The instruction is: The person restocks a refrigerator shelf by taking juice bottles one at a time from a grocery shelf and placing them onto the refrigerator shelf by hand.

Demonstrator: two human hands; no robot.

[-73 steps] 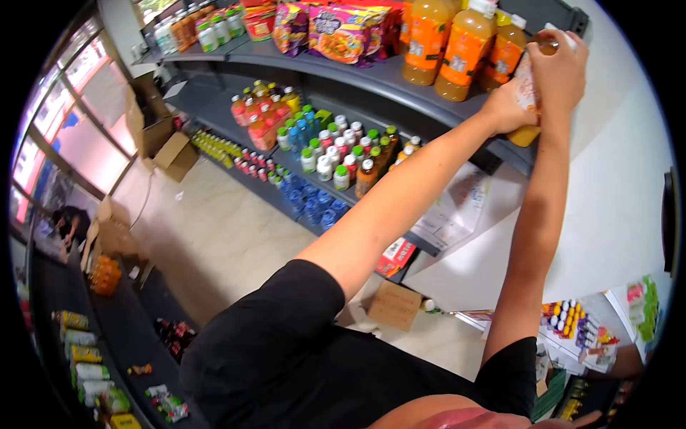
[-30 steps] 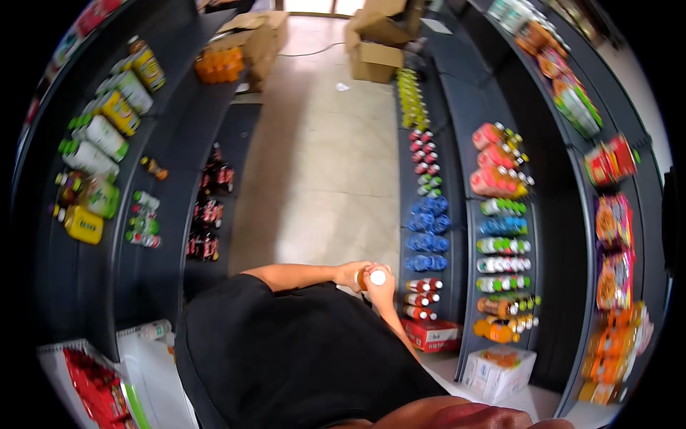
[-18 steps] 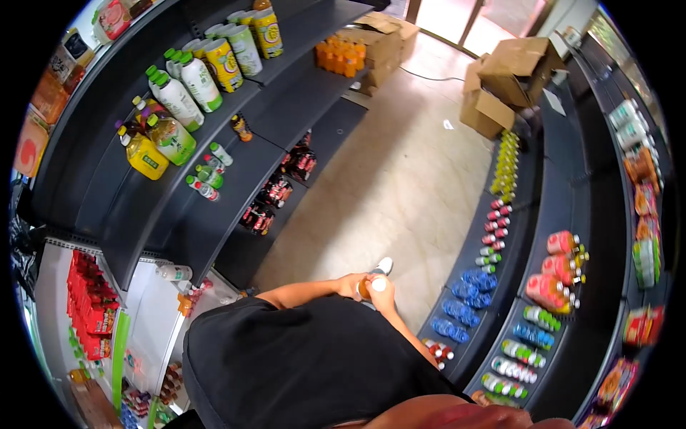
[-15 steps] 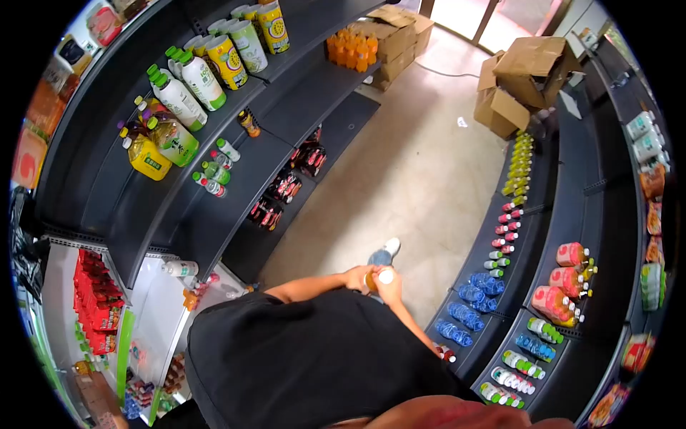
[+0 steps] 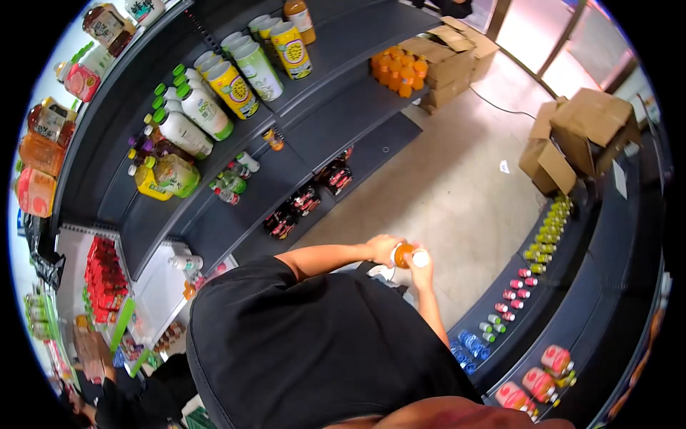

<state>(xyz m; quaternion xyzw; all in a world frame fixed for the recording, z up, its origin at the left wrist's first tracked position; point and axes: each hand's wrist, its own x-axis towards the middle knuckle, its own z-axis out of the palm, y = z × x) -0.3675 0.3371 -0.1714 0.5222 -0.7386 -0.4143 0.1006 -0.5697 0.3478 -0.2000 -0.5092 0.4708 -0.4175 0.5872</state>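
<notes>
Both my hands are together in front of my body, above the floor. My left hand point(image 5: 384, 248) is closed around an amber-orange bottle point(image 5: 404, 254). Right against it, my right hand point(image 5: 423, 273) is closed on a bottle with a round white cap point(image 5: 420, 258); its body is mostly hidden by the fingers. The two bottles are side by side and seem to touch. Below them a white shoe point(image 5: 382, 272) partly shows.
Dark shelves point(image 5: 336, 64) on the left carry large drink bottles point(image 5: 196, 114), tall yellow cans point(image 5: 291, 50) and orange bottles point(image 5: 400, 71). Cardboard boxes point(image 5: 593, 132) stand at the back. Small bottles point(image 5: 550, 232) line the lower right shelf. Another person's arm point(image 5: 107, 361) shows lower left.
The view has shifted, so shelves and boxes sit farther right and lower. My hands appear farther right and slightly higher, and more of the amber bottle shows.
</notes>
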